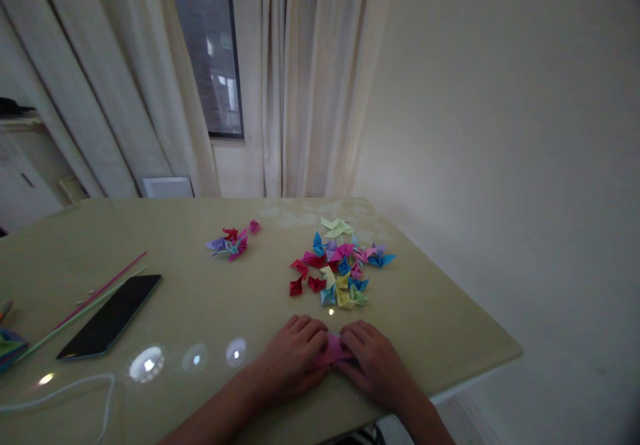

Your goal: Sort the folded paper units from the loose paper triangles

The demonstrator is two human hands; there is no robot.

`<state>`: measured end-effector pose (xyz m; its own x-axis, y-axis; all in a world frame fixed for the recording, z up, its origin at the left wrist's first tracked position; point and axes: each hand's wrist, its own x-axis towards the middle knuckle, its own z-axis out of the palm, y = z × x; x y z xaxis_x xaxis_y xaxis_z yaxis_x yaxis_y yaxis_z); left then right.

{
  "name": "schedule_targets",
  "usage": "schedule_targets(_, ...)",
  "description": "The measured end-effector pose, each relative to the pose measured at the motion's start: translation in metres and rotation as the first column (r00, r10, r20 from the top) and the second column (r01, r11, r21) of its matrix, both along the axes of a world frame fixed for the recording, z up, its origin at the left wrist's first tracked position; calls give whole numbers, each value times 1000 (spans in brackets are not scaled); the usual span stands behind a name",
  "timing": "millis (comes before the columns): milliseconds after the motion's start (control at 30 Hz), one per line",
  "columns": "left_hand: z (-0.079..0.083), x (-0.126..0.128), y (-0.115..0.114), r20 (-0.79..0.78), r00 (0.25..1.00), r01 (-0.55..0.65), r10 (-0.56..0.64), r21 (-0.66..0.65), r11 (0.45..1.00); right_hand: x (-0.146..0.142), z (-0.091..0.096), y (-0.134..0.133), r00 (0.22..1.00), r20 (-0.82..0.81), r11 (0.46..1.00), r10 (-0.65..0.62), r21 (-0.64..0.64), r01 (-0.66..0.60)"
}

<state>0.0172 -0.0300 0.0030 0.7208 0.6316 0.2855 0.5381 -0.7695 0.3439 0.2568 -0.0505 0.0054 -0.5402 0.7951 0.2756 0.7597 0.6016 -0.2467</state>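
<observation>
A small pink paper piece [332, 350] lies on the glossy beige table [210, 298] near its front edge. My left hand [293, 358] and my right hand [373, 358] press down on it from either side, fingers curled and meeting over the paper. Most of the paper is hidden under my fingers. Just beyond my hands lies a pile of folded paper pieces [340, 265] in red, blue, yellow, pink and green. A smaller cluster of purple, pink and red folded pieces [233, 241] sits further left.
A black phone [110, 325] lies face up at the left, beside thin pink and green sticks [95, 295]. A white cable [75, 391] curls at the front left. Curtains [300, 78] and a window [213, 51] stand behind the table; a bare wall is on the right.
</observation>
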Motion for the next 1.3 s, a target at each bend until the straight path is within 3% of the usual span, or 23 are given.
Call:
schedule_targets(133, 0, -12, 11, 187, 982, 7, 19, -136, 991, -1, -6, 0, 997, -73, 1000, 11, 22, -9)
schedule_targets(200, 4, -29, 34, 327, 928, -115, 178, -204, 972, -1, -7, -1, 994, -106, 999, 20, 41, -15)
schedule_targets(233, 6, -41, 50, 386, 870, -237, 308, -220, 946, 0, -7, -2, 993, -117, 999, 25, 48, -19)
schedule_targets(300, 11, -71, 88, 429, 691, -543, 581, -223, 810, 0, -8, -2, 990, -131, 998, 43, 59, -35)
schedule_targets(367, 14, -106, 125, 393, 520, -781, 758, -140, 609, 0, -9, -2, 988, -142, 997, 56, 68, -47)
schedule_targets(433, 13, -138, 153, 317, 411, -894, 855, -44, 446, 1, -10, -1, 986, -156, 995, 61, 92, -47)
schedule_targets(467, 11, -150, 163, 277, 372, -918, 886, -28, 395, 2, -11, -1, 985, -161, 993, 65, 112, -47)
schedule_targets(533, 4, -167, 175, 245, 337, -933, 909, -44, 358, 4, -13, 0, 982, -168, 983, 85, 174, -55)
schedule_targets(667, -15, -175, 178, 326, 349, -891, 878, -175, 419, 6, -13, 2, 977, -172, 951, 127, 301, -71)
schedule_targets(767, -21, -172, 176, 385, 333, -874, 861, -218, 435, 6, -8, 2, 978, -163, 939, 127, 337, -65)
schedule_targets(1067, -20, -168, 179, 385, 474, -800, 792, -187, 570, 6, 4, -3, 979, -169, 906, 117, 422, -36)
schedule_targets(1300, -13, -165, 162, 525, 421, -700, 740, -330, 633, 12, 2, -15, 954, -261, 814, 150, 580, 31)
